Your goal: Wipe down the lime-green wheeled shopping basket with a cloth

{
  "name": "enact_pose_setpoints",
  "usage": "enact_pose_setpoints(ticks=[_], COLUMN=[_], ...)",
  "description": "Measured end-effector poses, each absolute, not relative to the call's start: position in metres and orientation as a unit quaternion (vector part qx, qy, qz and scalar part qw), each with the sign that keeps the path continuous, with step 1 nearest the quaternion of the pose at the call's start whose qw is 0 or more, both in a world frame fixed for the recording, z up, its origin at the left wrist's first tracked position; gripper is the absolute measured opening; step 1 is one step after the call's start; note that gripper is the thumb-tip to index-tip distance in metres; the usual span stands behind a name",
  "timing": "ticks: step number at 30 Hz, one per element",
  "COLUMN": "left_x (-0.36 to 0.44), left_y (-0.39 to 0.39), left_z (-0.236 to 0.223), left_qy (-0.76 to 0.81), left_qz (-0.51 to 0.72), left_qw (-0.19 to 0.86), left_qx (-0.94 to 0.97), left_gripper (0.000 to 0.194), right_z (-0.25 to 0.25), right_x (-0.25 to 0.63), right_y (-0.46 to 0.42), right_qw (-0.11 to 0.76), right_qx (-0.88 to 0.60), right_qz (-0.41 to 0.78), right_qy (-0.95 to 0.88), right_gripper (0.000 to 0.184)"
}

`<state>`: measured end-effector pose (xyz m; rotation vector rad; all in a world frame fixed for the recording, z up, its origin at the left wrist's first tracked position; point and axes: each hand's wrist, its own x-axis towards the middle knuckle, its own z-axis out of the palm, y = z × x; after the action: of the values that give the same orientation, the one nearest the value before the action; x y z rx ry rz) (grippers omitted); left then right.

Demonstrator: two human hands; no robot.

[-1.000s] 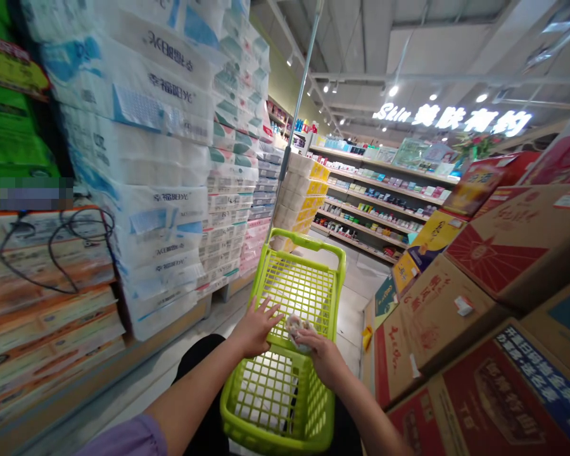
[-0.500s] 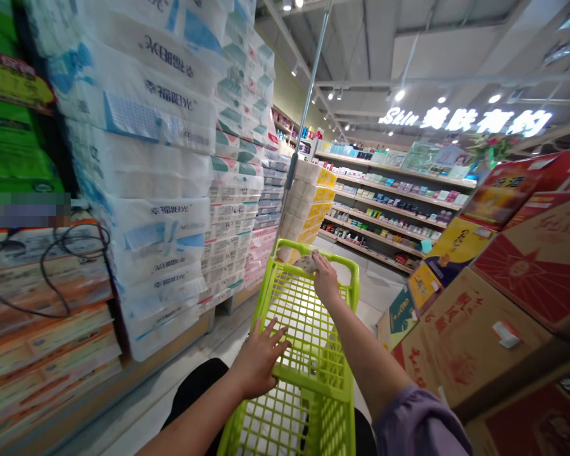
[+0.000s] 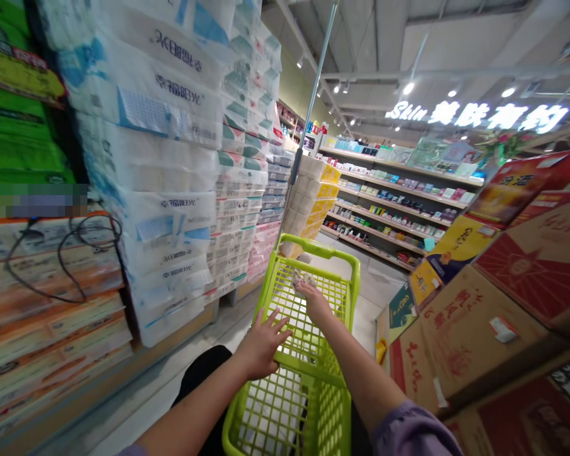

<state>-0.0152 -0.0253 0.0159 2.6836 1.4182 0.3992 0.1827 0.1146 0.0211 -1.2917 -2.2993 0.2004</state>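
Observation:
A lime-green plastic shopping basket [image 3: 344, 380] with a grid of square holes stands between my knees, its handle frame at the far end. My left hand [image 3: 262, 345] rests on its left side, fingers spread over the grid. In my right hand [image 3: 313, 299] is a crumpled pale cloth [image 3: 304, 278], pressed against the grid panel just below the handle. The fingertips are partly hidden by the cloth. A thin metal pole [image 3: 308, 120] rises from the basket's far left corner.
Tall stacks of wrapped tissue packs [image 3: 171, 171] line the left side, with black cables [image 3: 66, 259] hanging nearby. Cardboard cartons [image 3: 460, 329] crowd the right. Shelves of small boxed goods [image 3: 399, 196] stand at the back. Tiled floor [image 3: 368, 297] shows beyond the basket.
My right hand has moved with the cloth from the handle at the top down and left onto the grid. My left hand stays on the basket's left side.

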Motion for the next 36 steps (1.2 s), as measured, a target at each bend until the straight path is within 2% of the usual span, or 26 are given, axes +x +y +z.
enact_pose_setpoints(ticks=[10, 17, 25, 29, 32, 36], left_x=[-0.01, -0.008, -0.009, -0.01, -0.009, -0.002], left_y=[-0.026, -0.027, -0.022, -0.003, 0.032, 0.091], left_z=[0.018, 0.021, 0.008, 0.004, 0.012, 0.035], left_qy=[0.456, 0.46, 0.443, 0.483, 0.561, 0.68], left_qz=[0.111, 0.101, 0.098, 0.14, 0.193, 0.276], left_qw=[0.018, 0.013, -0.004, -0.004, -0.029, -0.036], left_qx=[0.883, 0.882, 0.891, 0.864, 0.805, 0.679], left_gripper=[0.073, 0.073, 0.067, 0.051, 0.053, 0.06], right_z=[-0.008, -0.01, -0.014, 0.008, 0.03, 0.027], right_x=[0.228, 0.252, 0.264, 0.275, 0.284, 0.286], right_y=[-0.02, -0.052, 0.004, 0.06, 0.103, 0.142], right_qw=[0.245, 0.216, 0.227, 0.357, 0.454, 0.439], right_qx=[-0.432, -0.436, -0.528, -0.538, -0.544, -0.6], right_qz=[0.095, 0.116, 0.06, -0.008, -0.074, -0.056], right_qy=[-0.862, -0.866, -0.816, -0.764, -0.702, -0.666], right_gripper=[0.059, 0.067, 0.08, 0.075, 0.071, 0.071])
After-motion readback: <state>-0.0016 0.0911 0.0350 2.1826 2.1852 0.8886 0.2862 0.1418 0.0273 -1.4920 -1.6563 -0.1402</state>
